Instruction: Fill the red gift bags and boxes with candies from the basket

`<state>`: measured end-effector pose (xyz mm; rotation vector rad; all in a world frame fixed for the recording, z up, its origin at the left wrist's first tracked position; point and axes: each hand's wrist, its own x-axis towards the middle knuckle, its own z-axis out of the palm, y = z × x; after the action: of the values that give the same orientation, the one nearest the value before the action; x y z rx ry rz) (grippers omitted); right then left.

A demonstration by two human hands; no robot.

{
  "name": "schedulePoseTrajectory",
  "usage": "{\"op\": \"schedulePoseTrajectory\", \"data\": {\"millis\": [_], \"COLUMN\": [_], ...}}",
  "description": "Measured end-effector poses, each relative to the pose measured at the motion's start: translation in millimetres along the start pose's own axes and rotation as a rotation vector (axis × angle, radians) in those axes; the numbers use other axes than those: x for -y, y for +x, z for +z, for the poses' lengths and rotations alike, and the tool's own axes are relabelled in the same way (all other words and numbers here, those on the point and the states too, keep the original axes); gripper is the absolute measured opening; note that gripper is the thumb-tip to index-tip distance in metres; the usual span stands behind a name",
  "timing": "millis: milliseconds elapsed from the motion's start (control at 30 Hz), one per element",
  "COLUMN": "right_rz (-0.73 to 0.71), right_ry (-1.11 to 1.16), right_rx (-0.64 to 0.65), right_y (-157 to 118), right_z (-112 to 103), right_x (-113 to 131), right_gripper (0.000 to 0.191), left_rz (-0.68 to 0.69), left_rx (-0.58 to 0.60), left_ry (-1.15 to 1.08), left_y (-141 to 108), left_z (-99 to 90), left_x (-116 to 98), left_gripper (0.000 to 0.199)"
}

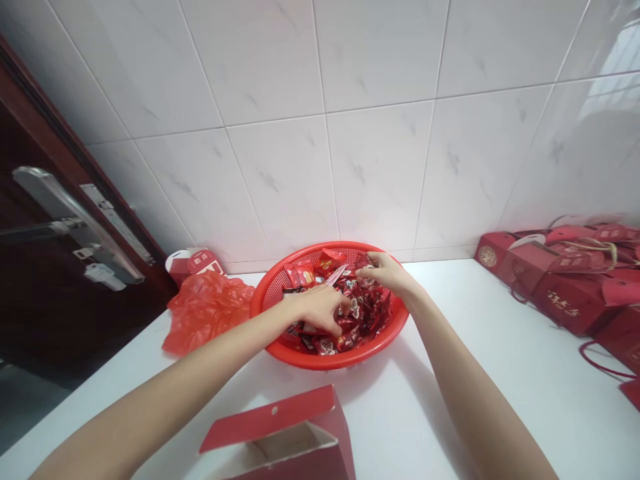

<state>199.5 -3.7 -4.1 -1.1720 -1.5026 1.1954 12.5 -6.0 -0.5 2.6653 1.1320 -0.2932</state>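
The left hand (324, 308) is lowered into the heap with its fingers loosely curled; whether a sweet is gripped cannot be told, since the fingertips are hidden. The right hand (385, 272) is reached over the far right part, thumb and fingers bent and slightly parted beside a wrapped sweet; a firm hold cannot be made out.

The wrapped sweets (367, 320) are gathered in a red basket (330, 361), by whose raised rim they are probably meant to be stopped from scattering. The basket is set near the wall (380, 180), where it can be reached by both arms.

A red box (283, 419) is stood nearer the body on the white table (500, 347), its flap raised, perhaps so that the opening is left free. A crumpled plastic bag (207, 312) is left beside the basket, with a small box (193, 265) behind it. More handled boxes (565, 293) are massed at the right, seemingly to leave working room.
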Motion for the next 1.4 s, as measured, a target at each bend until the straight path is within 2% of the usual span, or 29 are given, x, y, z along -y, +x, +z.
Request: {"op": "schedulePoseTrajectory", "data": {"millis": [100, 267, 400, 467, 567, 667, 767, 933, 1133, 1333, 1400], "right_rz": [-0.012, 0.011, 0.017, 0.008, -0.026, -0.043, -0.036, -0.048, -0.141, -0.156, -0.153], "right_ry": [0.021, 0.083, 0.141, 0.160, 0.168, 0.159, 0.148, 0.180, 0.186, 0.262, 0.279], "right_rx": [0.001, -0.005, 0.011, 0.051, 0.137, 0.196, 0.221, 0.105, 0.054, 0.032, 0.060], "right_y": [2.0, 6.4, 6.9, 5.2, 0.8, -3.0, -2.5, 5.7, 10.6, 7.7, 4.5], "right_z": [-0.8, -1.5, -2.1, -2.8, -4.0, -4.5, -4.0, -3.4, -3.8, -3.9, -4.1], "right_x": [-2.8, -5.5, -3.2, -1.2, 1.9, 4.0, 3.6, -3.3, -9.1, -2.6, 0.6], "right_gripper": [0.015, 0.012, 0.009, 0.015, 0.028, 0.035, 0.033, 0.020, 0.024, 0.028, 0.032], "left_rz": [-0.046, -0.016, -0.007, -0.010, 0.002, 0.043, 0.064, -0.035, 0.017, 0.000, -0.014], "left_rx": [-0.030, -0.222, -0.419, -0.512, -0.590, -0.606, -0.561, -0.483, -0.381, -0.476, -0.524], "left_ry": [-0.317, -0.745, -0.892, -0.938, -1.004, -1.014, -1.018, -1.068, -0.979, -1.100, -1.131], "left_y": [0.7, 5.4, 9.4, 10.9, 13.8, 17.7, 18.8, 10.6, 7.5, 9.3, 9.3], "left_z": [1.0, 0.6, -1.9, -2.4, -1.4, 0.6, 1.7, -3.8, -8.0, -7.1, -7.0], "left_x": [10.5, 24.5, 27.4, 28.8, 30.8, 30.8, 27.6, 19.0, 18.7, 23.4, 23.3], "left_gripper": [0.035, 0.027, 0.023, 0.023, 0.019, 0.013, 0.020, 0.031, 0.036, 0.046, 0.048]}}
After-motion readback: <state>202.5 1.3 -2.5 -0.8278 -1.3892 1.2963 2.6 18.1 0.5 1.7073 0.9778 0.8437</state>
